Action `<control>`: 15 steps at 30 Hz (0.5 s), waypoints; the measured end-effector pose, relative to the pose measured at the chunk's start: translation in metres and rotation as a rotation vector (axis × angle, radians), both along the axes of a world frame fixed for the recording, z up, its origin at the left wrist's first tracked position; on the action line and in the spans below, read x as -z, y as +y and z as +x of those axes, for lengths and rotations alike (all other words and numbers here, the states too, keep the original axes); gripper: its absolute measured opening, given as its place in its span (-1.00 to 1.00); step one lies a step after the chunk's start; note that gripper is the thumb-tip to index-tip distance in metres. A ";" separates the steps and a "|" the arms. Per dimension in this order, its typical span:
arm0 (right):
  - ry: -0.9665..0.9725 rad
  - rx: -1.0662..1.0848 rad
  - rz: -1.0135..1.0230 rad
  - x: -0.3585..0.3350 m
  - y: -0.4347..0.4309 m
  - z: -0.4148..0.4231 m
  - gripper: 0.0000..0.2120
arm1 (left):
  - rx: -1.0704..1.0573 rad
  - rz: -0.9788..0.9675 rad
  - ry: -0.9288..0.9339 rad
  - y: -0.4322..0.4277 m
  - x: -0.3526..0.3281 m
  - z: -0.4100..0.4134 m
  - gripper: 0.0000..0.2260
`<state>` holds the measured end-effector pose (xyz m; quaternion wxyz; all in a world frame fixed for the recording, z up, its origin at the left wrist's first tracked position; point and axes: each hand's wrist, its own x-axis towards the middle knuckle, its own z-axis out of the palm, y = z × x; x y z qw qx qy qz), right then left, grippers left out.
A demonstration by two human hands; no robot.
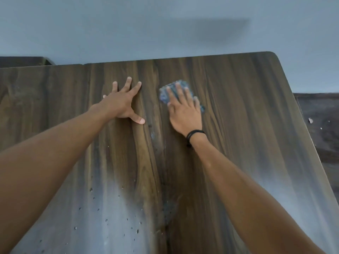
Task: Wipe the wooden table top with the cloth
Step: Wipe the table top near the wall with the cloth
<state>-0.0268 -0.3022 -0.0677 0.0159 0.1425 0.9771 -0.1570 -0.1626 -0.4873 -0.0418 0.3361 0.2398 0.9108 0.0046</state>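
A dark wooden table top fills most of the view, its far edge against a pale wall. My right hand lies flat with straight fingers on a small blue speckled cloth, pressing it onto the wood near the far middle. The cloth shows around and beyond my fingers. My left hand rests flat on the bare wood to the left of the cloth, fingers spread. Small water drops dot the near left part of the top.
The pale grey wall rises just behind the table's far edge. The table's rounded far right corner meets a dark floor with a few pale specks. A dark object shows at the far left.
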 end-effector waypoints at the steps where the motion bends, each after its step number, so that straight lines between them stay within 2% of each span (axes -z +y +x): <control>1: -0.016 0.096 -0.011 -0.003 -0.002 0.008 -0.48 | -0.003 -0.002 -0.001 0.000 -0.001 0.001 0.29; 2: -0.018 0.138 -0.012 -0.004 -0.010 0.018 -0.47 | -0.006 -0.009 0.001 0.000 -0.002 0.002 0.28; 5: 0.018 -0.028 0.023 0.001 -0.042 0.060 -0.48 | 0.011 0.006 0.078 -0.004 -0.006 0.013 0.20; 9: 0.010 0.160 0.009 0.004 -0.052 0.109 -0.49 | 0.035 0.044 0.122 -0.025 -0.003 0.053 0.17; 12: 0.013 -0.032 0.030 0.006 -0.071 0.149 -0.50 | -0.035 -0.001 0.057 -0.042 0.002 0.077 0.23; 15: -0.010 0.156 0.017 0.003 -0.077 0.178 -0.49 | -0.022 -0.011 0.032 -0.057 0.003 0.086 0.28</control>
